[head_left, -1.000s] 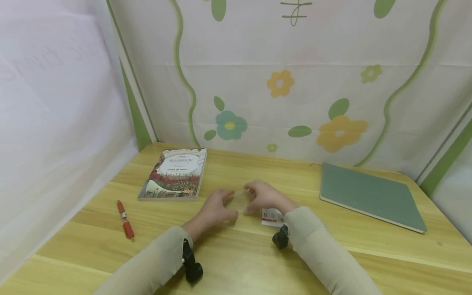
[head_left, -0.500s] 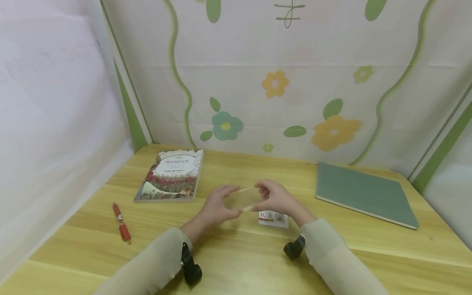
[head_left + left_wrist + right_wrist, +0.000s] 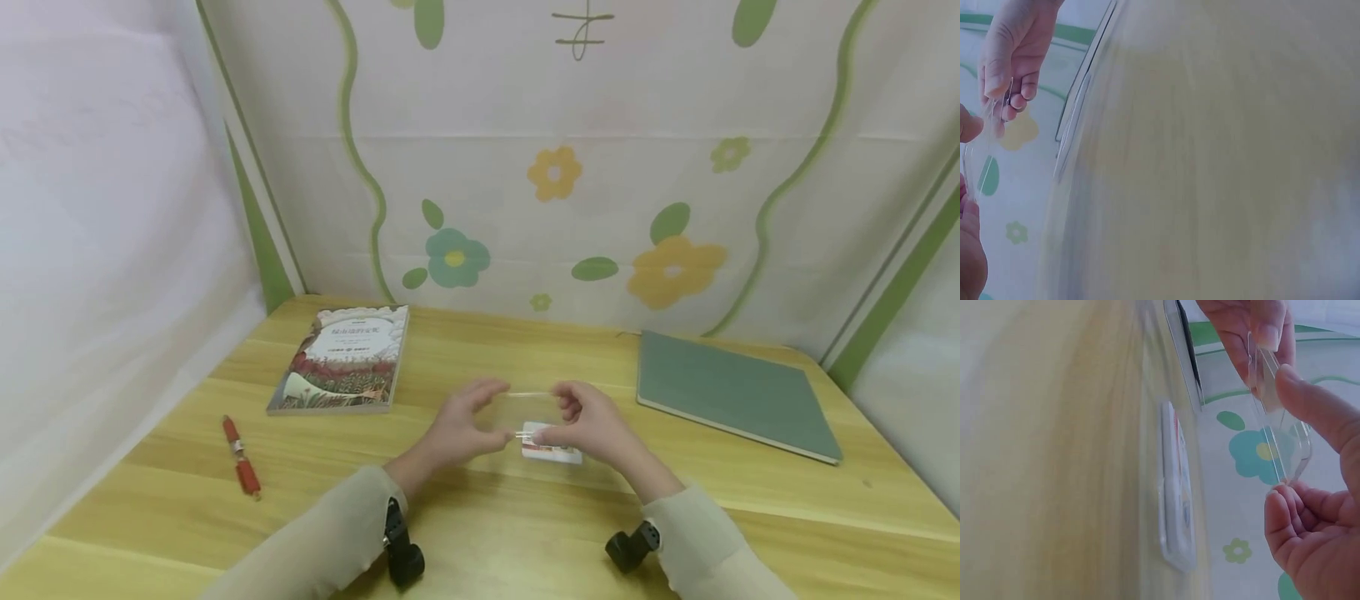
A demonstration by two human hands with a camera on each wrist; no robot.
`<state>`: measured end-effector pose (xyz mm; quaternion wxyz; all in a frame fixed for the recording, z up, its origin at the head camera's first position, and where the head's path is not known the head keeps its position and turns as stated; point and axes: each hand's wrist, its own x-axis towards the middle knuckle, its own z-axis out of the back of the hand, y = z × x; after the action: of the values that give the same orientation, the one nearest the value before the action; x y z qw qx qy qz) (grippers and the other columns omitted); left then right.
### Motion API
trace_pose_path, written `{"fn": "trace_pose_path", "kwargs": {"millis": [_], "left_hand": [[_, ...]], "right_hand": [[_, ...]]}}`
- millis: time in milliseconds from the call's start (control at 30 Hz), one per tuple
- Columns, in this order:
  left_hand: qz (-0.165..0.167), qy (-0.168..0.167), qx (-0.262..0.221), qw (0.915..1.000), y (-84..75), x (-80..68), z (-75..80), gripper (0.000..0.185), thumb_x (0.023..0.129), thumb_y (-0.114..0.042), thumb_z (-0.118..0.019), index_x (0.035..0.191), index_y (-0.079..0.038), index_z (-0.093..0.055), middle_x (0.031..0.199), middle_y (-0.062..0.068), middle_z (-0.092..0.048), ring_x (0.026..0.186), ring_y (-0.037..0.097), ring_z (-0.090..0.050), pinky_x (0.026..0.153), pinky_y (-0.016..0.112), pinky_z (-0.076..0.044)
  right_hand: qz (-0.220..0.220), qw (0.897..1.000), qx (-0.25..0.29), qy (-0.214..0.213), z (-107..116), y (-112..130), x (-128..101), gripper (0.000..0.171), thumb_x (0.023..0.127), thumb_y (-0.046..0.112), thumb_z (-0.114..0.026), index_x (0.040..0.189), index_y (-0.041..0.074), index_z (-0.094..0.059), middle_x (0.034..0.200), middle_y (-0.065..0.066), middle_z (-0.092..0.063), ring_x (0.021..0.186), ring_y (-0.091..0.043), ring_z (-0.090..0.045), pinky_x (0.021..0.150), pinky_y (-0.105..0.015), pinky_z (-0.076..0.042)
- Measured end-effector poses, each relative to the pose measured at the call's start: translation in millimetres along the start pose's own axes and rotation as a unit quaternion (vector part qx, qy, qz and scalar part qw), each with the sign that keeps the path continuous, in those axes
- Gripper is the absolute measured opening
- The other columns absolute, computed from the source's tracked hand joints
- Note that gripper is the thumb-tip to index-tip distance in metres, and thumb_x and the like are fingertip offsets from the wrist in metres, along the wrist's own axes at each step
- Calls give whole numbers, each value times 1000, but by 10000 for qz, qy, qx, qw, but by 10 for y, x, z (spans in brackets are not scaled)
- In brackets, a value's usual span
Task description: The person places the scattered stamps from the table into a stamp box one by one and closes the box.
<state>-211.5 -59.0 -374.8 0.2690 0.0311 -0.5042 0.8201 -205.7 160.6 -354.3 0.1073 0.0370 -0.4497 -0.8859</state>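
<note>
Both hands hold a clear plastic case [image 3: 528,408] a little above the wooden table [image 3: 480,517]. My left hand [image 3: 489,412] pinches its left end between thumb and fingers. At the right end, my right hand [image 3: 551,415] pinches it the same way. A small white card pack [image 3: 553,450] lies flat on the table just under the case. In the right wrist view the clear case [image 3: 1280,425] stands between the thumb and the curled fingers, with the white pack [image 3: 1175,494] below. The left wrist view shows only the case's thin edge [image 3: 974,159].
A picture-cover book [image 3: 341,358] lies at the back left and a red pen [image 3: 240,457] near the left edge. A green notebook [image 3: 731,393] lies at the back right. Flowered cloth walls [image 3: 600,167] close in the back and sides.
Both hands have shifted right with the clear case and now hold it over the white pack. The right forearm has drawn back toward me, uncovering the pack.
</note>
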Motion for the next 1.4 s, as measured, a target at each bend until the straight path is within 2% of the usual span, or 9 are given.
{"fn": "trace_pose_path", "kwargs": {"millis": [300,433,600,767,1033,1400], "left_hand": [[111,333,-254,9991,-18,52,-160,66,71,-9,-75,132,-4,-49,137,10,-45,124,29,-45,103,37,-39],[198,454,-327,9982,2,88,-228,68,71,-7,-74,132,-2,-47,138,10,-44,125,29,-44,103,35,-39],[336,580,-81,9977,18,117,-285,69,71,-11,-75,133,-3,-47,139,9,-44,126,27,-42,104,38,-37],[461,676,121,9966,59,135,-335,69,70,-12,-76,133,-4,-48,139,9,-44,127,27,-41,105,43,-35],[460,792,15,9958,120,134,-380,67,71,-10,-75,132,-3,-48,138,10,-45,124,27,-44,104,39,-38],[508,969,201,9938,154,166,-429,71,69,-9,-74,134,-2,-46,140,11,-43,126,28,-43,107,40,-34]], "right_hand": [[-212,9983,-325,-435,36,-91,-145,80,62,39,-84,124,0,-52,107,-13,-57,93,-21,-51,79,-33,-48],[-311,9977,-308,-510,42,-115,-189,78,63,35,-84,124,-2,-51,106,-13,-57,93,-22,-51,79,-34,-48],[-439,9966,-309,-628,15,-167,-218,74,64,28,-84,123,-3,-52,105,-13,-57,94,-22,-51,80,-35,-48],[-510,9954,-416,-690,-31,-242,-223,78,62,29,-85,123,-5,-51,108,-15,-58,98,-26,-54,84,-42,-49],[-760,9942,-376,-665,-93,-351,-202,81,63,32,-85,126,-4,-49,115,-16,-56,102,-26,-53,86,-44,-48],[-859,9927,-338,-775,-111,-390,-210,68,59,30,-87,114,1,-57,108,-12,-55,97,-24,-51,84,-40,-46]]}}
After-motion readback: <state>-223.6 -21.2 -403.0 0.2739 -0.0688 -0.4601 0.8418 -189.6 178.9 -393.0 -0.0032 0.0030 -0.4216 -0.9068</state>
